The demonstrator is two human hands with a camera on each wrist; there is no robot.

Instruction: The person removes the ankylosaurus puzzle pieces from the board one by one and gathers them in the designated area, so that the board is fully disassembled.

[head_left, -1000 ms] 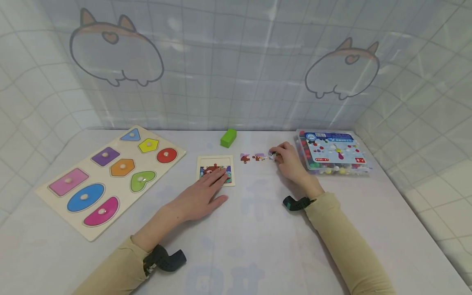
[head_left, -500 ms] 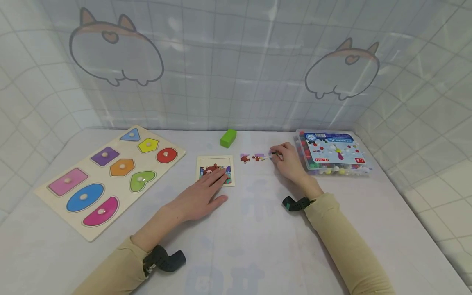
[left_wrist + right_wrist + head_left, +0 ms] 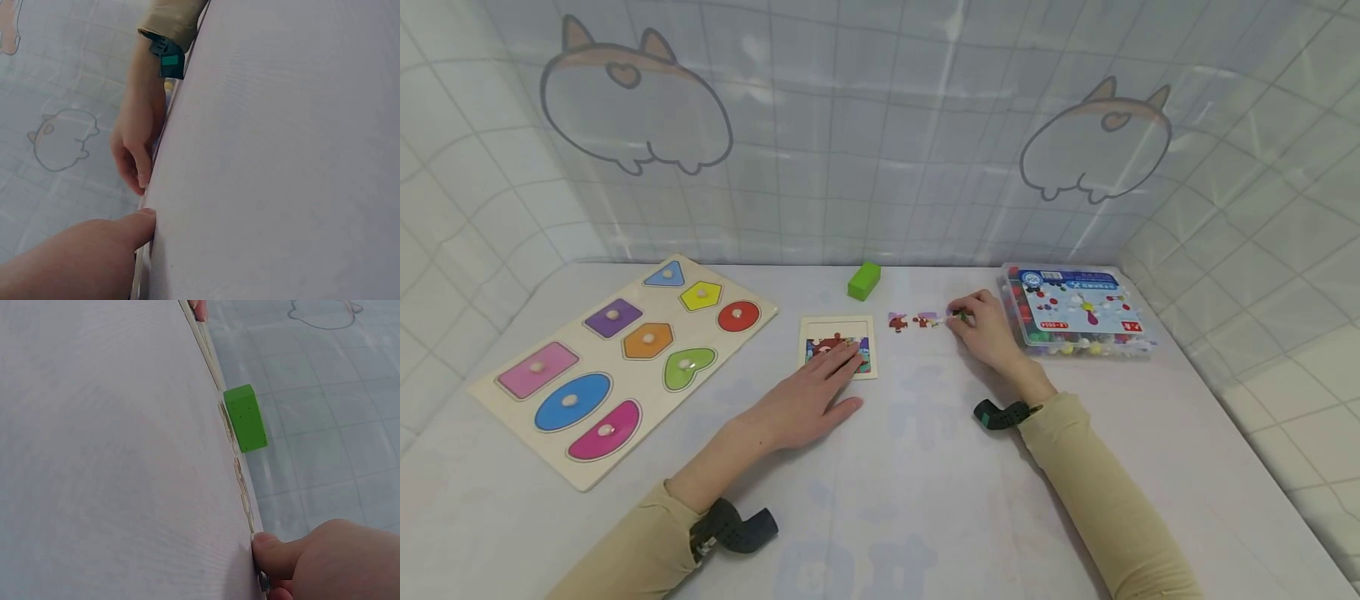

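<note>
My left hand [image 3: 805, 402] lies with straight fingers across the lower part of a small wooden jigsaw tray [image 3: 838, 326], partly covering a brown animal picture in it. To its right, two loose jigsaw pieces [image 3: 898, 322] with brown and purple print lie in a row on the table. At the end of that row my right hand [image 3: 988, 335] pinches a jigsaw piece [image 3: 959, 315] with dark and green print, mostly hidden by the fingers. In the right wrist view, the thumb [image 3: 272, 550] is low at the table surface, just past the row of thin pieces.
A green block [image 3: 864, 282] stands behind the tray. At left lies a big shape-peg board [image 3: 647, 375] with coloured knobbed shapes. A clear plastic box [image 3: 1078, 308] of coloured parts sits just right of my right hand. Tiled-pattern sheeting [image 3: 880, 167] rises behind the table.
The fingers of my right hand shift slightly around the jigsaw piece, and more of its green print shows now. My left hand stays in place on the tray.
</note>
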